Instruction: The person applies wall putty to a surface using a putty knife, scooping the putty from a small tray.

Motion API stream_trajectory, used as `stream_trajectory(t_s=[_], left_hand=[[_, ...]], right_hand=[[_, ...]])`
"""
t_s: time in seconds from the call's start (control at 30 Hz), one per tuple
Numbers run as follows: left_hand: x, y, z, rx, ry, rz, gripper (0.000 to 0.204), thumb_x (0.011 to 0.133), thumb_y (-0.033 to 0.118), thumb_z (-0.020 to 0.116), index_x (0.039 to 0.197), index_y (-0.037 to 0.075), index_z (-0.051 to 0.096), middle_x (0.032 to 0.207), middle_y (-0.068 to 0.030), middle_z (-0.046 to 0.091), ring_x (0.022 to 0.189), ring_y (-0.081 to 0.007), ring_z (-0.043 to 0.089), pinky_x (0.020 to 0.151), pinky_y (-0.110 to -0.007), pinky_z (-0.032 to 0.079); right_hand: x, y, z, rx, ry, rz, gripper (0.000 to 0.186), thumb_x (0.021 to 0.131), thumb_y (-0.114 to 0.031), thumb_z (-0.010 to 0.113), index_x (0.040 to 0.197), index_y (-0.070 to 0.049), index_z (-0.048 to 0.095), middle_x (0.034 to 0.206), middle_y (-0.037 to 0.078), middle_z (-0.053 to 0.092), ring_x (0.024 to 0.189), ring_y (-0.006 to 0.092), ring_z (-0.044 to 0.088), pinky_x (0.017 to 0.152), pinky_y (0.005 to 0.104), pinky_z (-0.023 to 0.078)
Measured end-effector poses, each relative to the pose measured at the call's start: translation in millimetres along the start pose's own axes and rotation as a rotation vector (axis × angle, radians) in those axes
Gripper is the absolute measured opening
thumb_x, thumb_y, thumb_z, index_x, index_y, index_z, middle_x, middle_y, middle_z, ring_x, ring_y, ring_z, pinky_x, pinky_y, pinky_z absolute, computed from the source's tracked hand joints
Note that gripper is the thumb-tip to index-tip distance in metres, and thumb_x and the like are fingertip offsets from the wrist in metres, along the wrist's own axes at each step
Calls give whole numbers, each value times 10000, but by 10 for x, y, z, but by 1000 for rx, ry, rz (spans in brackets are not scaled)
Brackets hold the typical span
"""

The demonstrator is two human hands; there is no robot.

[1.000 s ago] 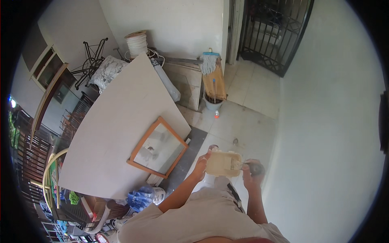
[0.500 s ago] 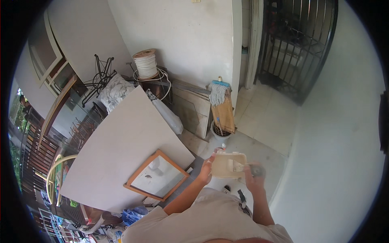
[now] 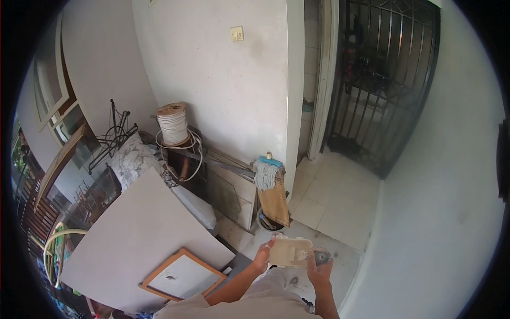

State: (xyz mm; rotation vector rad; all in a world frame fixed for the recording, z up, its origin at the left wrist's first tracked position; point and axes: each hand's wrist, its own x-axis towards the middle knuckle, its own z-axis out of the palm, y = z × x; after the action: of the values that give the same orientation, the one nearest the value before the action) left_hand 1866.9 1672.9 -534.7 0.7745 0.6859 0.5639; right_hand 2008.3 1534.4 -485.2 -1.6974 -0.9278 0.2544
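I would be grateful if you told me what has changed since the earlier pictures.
The view has tilted up: the scene sits lower, and the light switch now shows fully. Neither hand has let go: the left hand still holds the cream tray, the right hand the dark-handled tool.

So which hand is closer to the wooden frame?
Left. The left hand is to the right of the wooden frame; the right hand is farther right, across the tub.

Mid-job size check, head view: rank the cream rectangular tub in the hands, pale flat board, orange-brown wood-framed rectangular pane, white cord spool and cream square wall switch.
1. Pale board
2. Wood-framed pane
3. Tub and cord spool: too alike to rank
4. Wall switch
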Motion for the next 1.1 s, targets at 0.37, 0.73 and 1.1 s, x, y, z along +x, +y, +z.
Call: stream_trajectory(t_s=[0.37, 0.73, 1.1], left_hand=[[1702, 776, 415, -35, -100, 30, 538, 984, 469, 464, 1298, 35, 520, 1231, -55, 580, 1145, -162, 529, 998, -305, 374], [2461, 1171, 188, -59, -11, 90, 559, 990, 459, 456, 1294, -7, 504, 1238, -87, 568, 1144, -182, 528, 976, -313, 396], [2983, 1304, 273, -175, 187, 240, 547, 985, 449, 455, 1265, -16, 522, 1182, -84, 603, 1084, -166, 570, 946, -312, 421]], right_hand=[[1620, 225, 181, 245, 130, 170, 176, 873, -174, 644, 906, -15, 575, 735, 73, 613, 641, 147, 586, 576, 298, 469], [2766, 259, 814, -250, 86, -403, 146, 879, -111, 610, 814, 11, 562, 647, 40, 571, 577, 85, 530, 506, 266, 422], [3823, 64, 1001, 259, -304, -260, 125, 887, -83, 619, 848, 36, 625, 655, 48, 607, 572, 93, 547, 515, 275, 438]])
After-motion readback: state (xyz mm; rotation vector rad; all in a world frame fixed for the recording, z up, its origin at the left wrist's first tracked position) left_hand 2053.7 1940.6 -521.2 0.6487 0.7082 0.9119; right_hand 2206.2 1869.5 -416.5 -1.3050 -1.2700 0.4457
